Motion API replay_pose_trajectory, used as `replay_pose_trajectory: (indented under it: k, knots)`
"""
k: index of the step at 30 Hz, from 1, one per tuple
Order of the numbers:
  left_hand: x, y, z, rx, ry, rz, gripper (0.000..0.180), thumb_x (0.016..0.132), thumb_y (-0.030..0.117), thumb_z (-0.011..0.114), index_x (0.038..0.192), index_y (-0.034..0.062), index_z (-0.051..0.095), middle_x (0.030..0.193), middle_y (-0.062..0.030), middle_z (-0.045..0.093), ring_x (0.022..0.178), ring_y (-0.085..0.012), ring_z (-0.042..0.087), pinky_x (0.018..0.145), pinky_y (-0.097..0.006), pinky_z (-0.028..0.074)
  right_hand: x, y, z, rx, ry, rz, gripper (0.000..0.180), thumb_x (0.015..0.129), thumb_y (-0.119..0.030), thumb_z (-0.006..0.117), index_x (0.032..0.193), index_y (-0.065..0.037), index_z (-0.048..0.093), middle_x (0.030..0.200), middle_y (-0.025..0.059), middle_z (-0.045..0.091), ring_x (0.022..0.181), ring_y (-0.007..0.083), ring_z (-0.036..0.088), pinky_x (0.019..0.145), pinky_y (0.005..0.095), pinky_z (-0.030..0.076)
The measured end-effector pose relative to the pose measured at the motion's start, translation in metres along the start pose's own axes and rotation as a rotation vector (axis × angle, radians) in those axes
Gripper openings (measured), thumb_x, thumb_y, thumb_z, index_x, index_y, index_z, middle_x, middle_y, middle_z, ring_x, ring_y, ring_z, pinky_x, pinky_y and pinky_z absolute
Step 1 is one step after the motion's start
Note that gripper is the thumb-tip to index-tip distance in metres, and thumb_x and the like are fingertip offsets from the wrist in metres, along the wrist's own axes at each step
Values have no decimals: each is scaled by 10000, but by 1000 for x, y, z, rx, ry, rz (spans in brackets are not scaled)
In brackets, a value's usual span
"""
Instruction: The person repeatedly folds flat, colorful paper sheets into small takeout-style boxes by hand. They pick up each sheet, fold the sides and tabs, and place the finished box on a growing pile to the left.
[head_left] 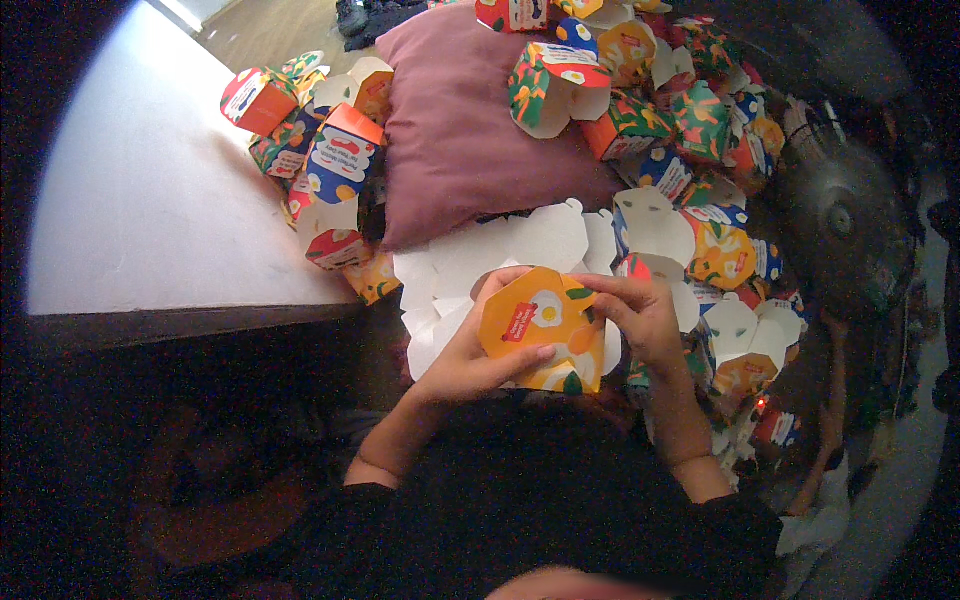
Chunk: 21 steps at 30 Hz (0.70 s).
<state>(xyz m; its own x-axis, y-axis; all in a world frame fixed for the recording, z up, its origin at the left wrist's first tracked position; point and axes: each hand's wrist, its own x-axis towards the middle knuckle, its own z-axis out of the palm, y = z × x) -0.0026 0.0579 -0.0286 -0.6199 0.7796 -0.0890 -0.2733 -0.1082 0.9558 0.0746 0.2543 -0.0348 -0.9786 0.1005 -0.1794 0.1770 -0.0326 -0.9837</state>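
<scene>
Just below centre of the frame, orange carton (540, 325) with a fried-egg print and a small red label, held between two bare hands. Left hand (470, 355) under and behind the carton's left side, thumb pressed flat along its lower front edge, fingers curled shut around it. Right hand (640, 315) at the carton's upper right corner, fingertips pinched on the top edge there, the rest of the hand cupped over the side. Both forearms rising from dark sleeves at the lower edge.

Directly behind the carton, loose stack of flat white cutouts (500, 255), unfolded, spread toward the left and up. Right of the hands, more cartons, some half open with white flaps showing (745, 340). Across the upper right, big heap of folded cartons (690, 120) printed in green, orange, blue and red, some spilling onto a dull pink cushion (450, 130) at upper centre. Left of the cushion, smaller cluster of cartons (325, 165) on the edge of a pale tabletop (140, 200) filling the upper left. Far right, round dark fan (845, 215), dimly lit.
</scene>
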Motion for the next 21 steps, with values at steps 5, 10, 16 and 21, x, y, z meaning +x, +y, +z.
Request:
replay_pose_trajectory:
  k: [5, 10, 16, 21]
  knots:
    - [-7, 6, -7, 98, -96, 12, 578, 751, 50, 696, 1230, 9, 374, 1169, -89, 473, 1103, -141, 459, 947, -288, 379, 3, 16, 5, 218, -75, -332, 324, 835, -7, 574, 1158, 16, 555, 1105, 138, 605, 993, 188, 579, 868, 295, 457]
    - [-17, 35, -33, 536, 768, 150, 644, 682, 17, 748, 1216, 6, 388, 1119, -110, 517, 1052, -159, 503, 887, -294, 436, 15, 41, 1, 71, 187, -96, 452, 878, -140, 537, 1287, 6, 413, 1241, 153, 512, 1079, 235, 538, 931, 336, 407]
    - [-8, 33, -73, 985, 1407, 764, 697, 654, 53, 776, 1219, 4, 371, 1143, -138, 501, 1041, -236, 500, 898, -362, 413, 8, 94, 3, -947, 310, 199, 605, 782, -256, 639, 1254, 48, 414, 1216, 225, 473, 1112, 338, 478, 951, 395, 370]
    - [3, -50, -62, 1202, 581, 339, 679, 625, 175, 773, 1186, 11, 429, 1206, -174, 458, 1085, -364, 462, 923, -442, 357, 7, 110, 11, -964, 301, 214, 647, 750, -304, 659, 1217, 78, 428, 1218, 238, 452, 1086, 363, 465, 949, 408, 365]
